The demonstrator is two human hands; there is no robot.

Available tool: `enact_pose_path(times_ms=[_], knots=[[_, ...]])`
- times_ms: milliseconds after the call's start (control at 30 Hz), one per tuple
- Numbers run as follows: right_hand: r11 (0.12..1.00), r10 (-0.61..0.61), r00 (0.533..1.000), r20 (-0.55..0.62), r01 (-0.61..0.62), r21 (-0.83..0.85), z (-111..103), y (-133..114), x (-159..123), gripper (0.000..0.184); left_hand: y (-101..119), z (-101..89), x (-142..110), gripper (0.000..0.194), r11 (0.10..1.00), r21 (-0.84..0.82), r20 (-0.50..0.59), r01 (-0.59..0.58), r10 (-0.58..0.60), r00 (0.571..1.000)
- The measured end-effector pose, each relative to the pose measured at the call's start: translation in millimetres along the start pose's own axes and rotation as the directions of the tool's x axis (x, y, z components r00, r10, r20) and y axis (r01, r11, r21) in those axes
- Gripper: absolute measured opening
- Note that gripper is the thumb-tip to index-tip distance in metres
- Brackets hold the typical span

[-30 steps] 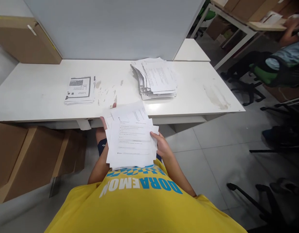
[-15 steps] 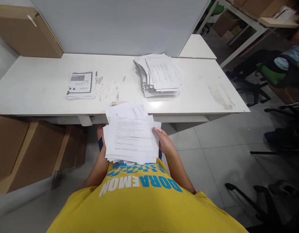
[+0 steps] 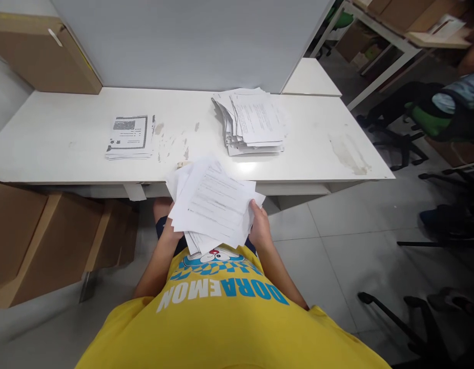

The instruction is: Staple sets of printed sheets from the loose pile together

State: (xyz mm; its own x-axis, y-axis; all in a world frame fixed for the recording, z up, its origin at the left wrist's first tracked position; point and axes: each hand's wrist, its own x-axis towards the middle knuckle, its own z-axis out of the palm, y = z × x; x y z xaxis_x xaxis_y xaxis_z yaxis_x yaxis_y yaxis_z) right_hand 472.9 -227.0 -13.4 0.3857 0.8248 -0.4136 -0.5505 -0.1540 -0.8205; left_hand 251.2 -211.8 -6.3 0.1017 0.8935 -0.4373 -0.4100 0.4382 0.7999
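Over my lap, at the desk's front edge, I hold a loose stack of printed paper sheets (image 3: 215,205), fanned unevenly. My right hand (image 3: 259,223) grips its right side, thumb on top and fingers underneath. On the left side my left hand (image 3: 174,225) is mostly covered by the sheets; its fingers are hidden beneath them. A thick, untidy pile of printed papers (image 3: 258,120) lies on the desk beyond, to the right. Farther left sits a smaller, neater stack of papers (image 3: 128,136) with a dark-bordered top page.
The white desk (image 3: 317,148) has worn, stained patches. A grey partition (image 3: 190,43) rises at its back, with a cardboard box (image 3: 40,56) at the back left. More cardboard boxes (image 3: 63,241) stand left below. A seated person (image 3: 459,97) and chair legs are at the right.
The sheets in my hands have turned askew and spread, their right side tilting up. My right hand has shifted slightly right. The piles on the desk stay put.
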Motion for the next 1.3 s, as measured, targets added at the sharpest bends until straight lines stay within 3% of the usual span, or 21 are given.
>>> enact_pose_path(times_ms=[100,167,300,367,500,600,700,833,967,1033,1100,1167,1200,1300], knots=[[0.999,-0.011,0.996,-0.085,0.015,0.047,2,3,-11,0.047,2,13.1,23,0.042,0.973,-0.147,-0.119,-0.18,0.163,0.979],[0.998,-0.003,0.992,-0.128,0.011,0.066,5,6,-18,0.051,-1,16.8,27,0.038,0.941,-0.268,-0.17,-0.207,0.165,0.971],[0.991,-0.018,0.98,-0.198,0.044,0.125,14,10,-28,0.054,-8,22.0,20,0.048,0.884,-0.42,-0.083,-0.205,0.188,0.979],[0.986,-0.009,0.973,-0.23,0.046,0.158,19,9,-30,0.05,-12,27.4,16,0.059,0.869,-0.422,-0.055,-0.256,0.258,0.965],[0.975,0.022,0.96,-0.28,0.041,0.217,24,4,-28,0.041,-20,41.5,15,0.08,0.826,-0.334,-0.134,-0.454,0.435,0.89],[0.967,0.031,0.952,-0.303,0.047,0.249,28,1,-26,0.04,-25,50.0,18,0.076,0.822,-0.205,-0.178,-0.531,0.503,0.846],[0.962,0.06,0.956,-0.287,0.021,0.272,31,2,-25,0.04,-30,56.4,22,0.069,0.861,-0.119,-0.239,-0.495,0.459,0.856],[0.972,0.04,0.971,-0.236,0.016,0.233,28,10,-20,0.045,-32,61.4,27,0.058,0.9,-0.163,-0.241,-0.405,0.361,0.901],[0.974,-0.204,0.959,-0.196,0.219,0.059,9,-4,2,0.049,-23,58.8,31,0.047,0.922,-0.219,-0.183,-0.321,0.284,0.941],[0.945,-0.327,0.935,-0.139,0.321,-0.069,-4,-26,20,0.046,-14,54.7,31,0.044,0.932,-0.228,-0.159,-0.283,0.251,0.955],[0.932,-0.313,0.948,0.052,0.317,-0.177,-13,-51,38,0.04,-3,49.5,30,0.043,0.945,-0.225,-0.129,-0.236,0.212,0.969],[0.942,-0.148,0.94,0.307,0.229,-0.246,-14,-70,54,0.037,7,44.3,30,0.042,0.967,-0.2,-0.066,-0.157,0.146,0.987],[0.949,-0.042,0.91,0.412,0.166,-0.269,-12,-76,60,0.038,11,42.3,29,0.041,0.978,-0.181,-0.02,-0.103,0.101,0.995],[0.954,0.187,0.815,0.548,-0.017,-0.3,2,-73,69,0.041,17,40.3,27,0.038,0.99,-0.118,0.102,0.079,-0.067,0.992]])
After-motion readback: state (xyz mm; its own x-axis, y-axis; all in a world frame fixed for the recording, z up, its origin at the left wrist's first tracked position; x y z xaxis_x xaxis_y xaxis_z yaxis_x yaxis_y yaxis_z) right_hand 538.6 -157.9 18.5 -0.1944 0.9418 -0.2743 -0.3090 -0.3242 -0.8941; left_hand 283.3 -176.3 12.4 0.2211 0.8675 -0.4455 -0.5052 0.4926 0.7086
